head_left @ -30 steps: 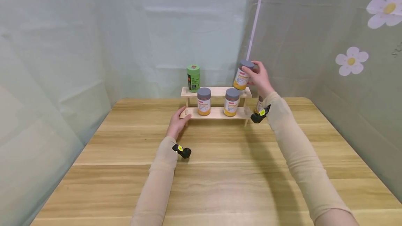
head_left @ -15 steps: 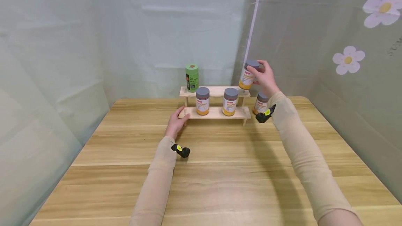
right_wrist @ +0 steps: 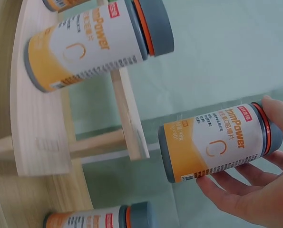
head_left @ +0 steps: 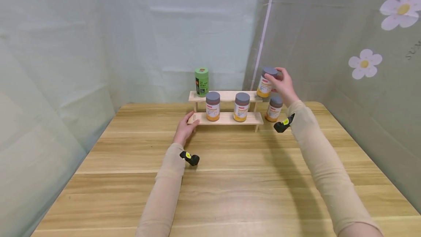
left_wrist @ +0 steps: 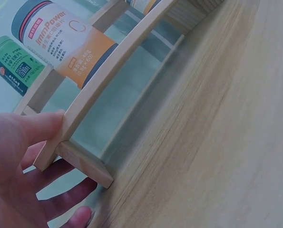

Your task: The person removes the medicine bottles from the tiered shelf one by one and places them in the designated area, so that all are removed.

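Held up right of centre in the head view, a grey-lidded jar (head_left: pixel 264 85) is clasped by the right grip (head_left: pixel 286 87), clear of the wooden stand (head_left: pixel 227 118). Mid-frame, the stand's lower left end is pinched by the left grip (head_left: pixel 185 129); a green jar (head_left: pixel 202 83) is carried above.

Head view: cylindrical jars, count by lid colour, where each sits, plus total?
Green-lidded green cylindrical jar: 1 (upper tier of the pale wooden stand)
Grey-lidded cylindrical jars with white-and-orange labels: 4 (2 lower tier, 1 in right hand, 1 on wood-grain table)
Total: 5
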### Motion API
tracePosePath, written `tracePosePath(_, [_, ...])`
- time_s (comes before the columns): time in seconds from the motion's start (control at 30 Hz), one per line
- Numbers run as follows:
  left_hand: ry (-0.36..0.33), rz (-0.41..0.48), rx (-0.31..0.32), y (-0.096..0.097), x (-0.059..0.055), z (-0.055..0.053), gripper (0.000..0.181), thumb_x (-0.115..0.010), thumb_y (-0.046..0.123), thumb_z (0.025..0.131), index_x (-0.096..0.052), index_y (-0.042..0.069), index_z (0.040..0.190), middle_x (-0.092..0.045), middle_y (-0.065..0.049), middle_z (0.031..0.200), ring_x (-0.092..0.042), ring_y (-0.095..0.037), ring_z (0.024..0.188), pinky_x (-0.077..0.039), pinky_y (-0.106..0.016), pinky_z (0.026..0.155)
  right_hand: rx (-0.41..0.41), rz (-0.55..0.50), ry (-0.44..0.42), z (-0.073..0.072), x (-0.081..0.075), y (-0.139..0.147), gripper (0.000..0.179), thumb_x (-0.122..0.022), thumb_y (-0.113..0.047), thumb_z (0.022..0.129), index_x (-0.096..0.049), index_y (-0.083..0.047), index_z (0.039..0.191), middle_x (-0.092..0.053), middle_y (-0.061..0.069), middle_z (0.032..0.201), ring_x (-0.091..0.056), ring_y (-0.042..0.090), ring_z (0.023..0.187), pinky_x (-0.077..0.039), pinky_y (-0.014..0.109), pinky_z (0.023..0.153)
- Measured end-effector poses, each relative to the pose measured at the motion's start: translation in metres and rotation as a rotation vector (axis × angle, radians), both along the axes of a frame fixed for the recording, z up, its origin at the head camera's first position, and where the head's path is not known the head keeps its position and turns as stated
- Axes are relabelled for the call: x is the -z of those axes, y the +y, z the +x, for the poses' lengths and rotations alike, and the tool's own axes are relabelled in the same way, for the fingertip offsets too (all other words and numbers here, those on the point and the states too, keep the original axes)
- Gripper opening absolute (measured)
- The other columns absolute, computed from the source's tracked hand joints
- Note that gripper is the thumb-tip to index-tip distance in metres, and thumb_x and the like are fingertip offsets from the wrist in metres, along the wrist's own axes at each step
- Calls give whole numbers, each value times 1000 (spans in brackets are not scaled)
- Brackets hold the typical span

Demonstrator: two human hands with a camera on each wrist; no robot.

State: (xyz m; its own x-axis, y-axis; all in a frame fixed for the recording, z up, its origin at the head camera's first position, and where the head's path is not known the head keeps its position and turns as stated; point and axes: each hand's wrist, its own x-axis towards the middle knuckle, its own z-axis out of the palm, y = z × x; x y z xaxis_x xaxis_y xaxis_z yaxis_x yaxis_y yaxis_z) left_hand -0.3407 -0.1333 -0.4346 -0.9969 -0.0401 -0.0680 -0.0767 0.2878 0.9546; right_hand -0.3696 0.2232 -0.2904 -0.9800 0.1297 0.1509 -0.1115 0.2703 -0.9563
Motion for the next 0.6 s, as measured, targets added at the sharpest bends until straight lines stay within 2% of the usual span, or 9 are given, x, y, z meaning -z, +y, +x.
tracePosePath(0.23, [-7,8,-4,1,-1,1,61,-60,27,96,-35,18,151,-25,-11,161,-20,-29,150,-16,-44,124,21,54,2,7,-3,9,70,-61,-45,92,-28,-14,146,-37,18,151,-42,32,136,-41,54,109])
tracePosePath(0.6, [4,-10,13,1,0,-1,61,-59,27,96,-34,18,151,-25,-12,161,-20,-30,150,-16,-44,124,31,83,-1,9,-1,24,67,-57,-44,94,-26,-11,145,-36,22,151,-40,35,136,-40,56,109])
